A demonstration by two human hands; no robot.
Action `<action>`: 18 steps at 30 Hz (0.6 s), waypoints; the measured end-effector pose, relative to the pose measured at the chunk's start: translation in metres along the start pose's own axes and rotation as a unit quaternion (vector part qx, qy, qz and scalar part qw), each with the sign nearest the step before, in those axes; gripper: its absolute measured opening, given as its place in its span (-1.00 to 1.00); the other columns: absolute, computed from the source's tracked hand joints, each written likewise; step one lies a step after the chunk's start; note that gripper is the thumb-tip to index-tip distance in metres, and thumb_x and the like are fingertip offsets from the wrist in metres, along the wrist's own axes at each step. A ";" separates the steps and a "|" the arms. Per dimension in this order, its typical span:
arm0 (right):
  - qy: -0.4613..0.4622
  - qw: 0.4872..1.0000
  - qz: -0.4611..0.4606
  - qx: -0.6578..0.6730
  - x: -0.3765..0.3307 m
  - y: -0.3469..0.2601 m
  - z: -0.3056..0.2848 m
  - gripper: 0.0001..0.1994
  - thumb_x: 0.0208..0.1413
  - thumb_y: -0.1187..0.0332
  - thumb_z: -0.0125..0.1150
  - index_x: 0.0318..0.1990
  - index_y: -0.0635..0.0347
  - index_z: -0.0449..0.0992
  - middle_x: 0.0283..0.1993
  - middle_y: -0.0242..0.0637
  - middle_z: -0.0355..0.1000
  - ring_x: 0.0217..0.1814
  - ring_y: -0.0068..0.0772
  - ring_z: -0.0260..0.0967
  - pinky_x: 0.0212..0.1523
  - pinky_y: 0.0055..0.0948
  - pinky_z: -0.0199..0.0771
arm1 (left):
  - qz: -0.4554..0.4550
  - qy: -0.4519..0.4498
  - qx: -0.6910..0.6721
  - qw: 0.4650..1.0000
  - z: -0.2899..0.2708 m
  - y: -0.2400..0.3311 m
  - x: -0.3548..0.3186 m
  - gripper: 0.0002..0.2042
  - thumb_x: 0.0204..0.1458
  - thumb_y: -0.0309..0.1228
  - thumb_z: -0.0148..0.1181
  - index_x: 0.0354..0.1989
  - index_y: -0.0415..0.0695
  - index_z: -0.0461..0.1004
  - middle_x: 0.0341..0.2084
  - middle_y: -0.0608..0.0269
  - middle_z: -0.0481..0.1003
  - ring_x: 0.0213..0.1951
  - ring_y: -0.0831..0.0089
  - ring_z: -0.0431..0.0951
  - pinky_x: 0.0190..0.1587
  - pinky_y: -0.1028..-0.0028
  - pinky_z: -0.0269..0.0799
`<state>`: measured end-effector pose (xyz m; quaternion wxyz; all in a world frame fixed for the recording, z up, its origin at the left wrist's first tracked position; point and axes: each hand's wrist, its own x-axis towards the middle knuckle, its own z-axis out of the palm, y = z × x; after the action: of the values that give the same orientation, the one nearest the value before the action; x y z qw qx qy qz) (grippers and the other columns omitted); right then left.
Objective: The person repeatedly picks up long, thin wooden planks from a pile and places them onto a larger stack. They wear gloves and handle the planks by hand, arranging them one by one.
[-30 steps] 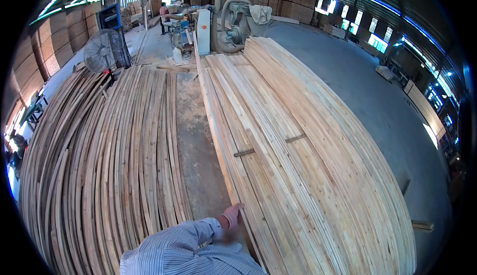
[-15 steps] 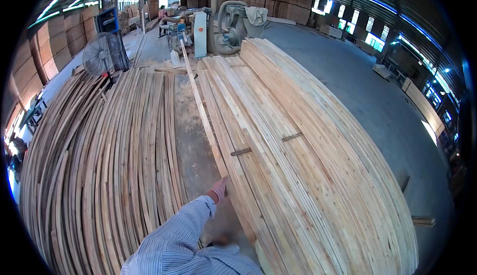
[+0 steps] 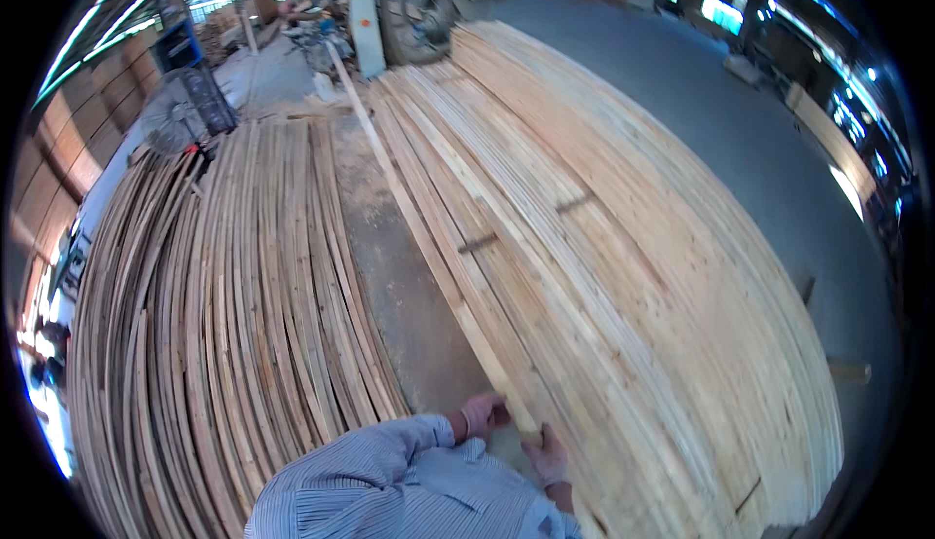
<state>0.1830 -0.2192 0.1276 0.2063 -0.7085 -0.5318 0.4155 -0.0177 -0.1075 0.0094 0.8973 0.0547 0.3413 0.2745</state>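
"Strip (image 3: 482,344) first: where is it from the hands?"

"Ahead and leftward. Its near end is at the lower centre of the frame, between them; its long axis climbs toward the upper left, ending just left of a white cabinet (image 3: 366,33)."

"Which hand is nearer?"

"Hardly a difference. The left hand (image 3: 482,412) is by the left edge, slightly higher in the frame; the right hand (image 3: 547,453) is at the near end, from the right side."

"Spread or closed?"

"The right looks bent around that end, thumb and fingers pinching it. The left is curled with fingertips toward the edge, but blur hides the contact, so I cannot tell whether it grips."

"And either side of the length?"

"To the right, stacked boards (image 3: 633,247) slant much the same way, the strip running along their left edge. To the left, dusty floor (image 3: 390,257), then rough sticks (image 3: 258,276) across the left of the frame."
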 end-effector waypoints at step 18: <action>0.220 0.933 0.188 -0.213 -0.222 0.185 -0.062 -0.44 -0.19 0.10 0.33 -0.01 0.22 0.49 0.03 0.06 0.45 0.17 0.08 0.32 0.14 -0.11 0.34 | 0.094 0.188 -0.039 0.977 -0.002 0.041 0.016 -0.74 0.25 -0.23 -0.01 -0.07 -0.15 0.42 -0.16 0.06 0.53 -0.09 0.02 0.52 0.04 -0.07 0.41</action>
<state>0.3212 -0.4801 0.1093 0.0801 -0.8966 -0.4061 0.1576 -0.0276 -0.0644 0.0108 0.7887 -0.0014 0.4863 0.3761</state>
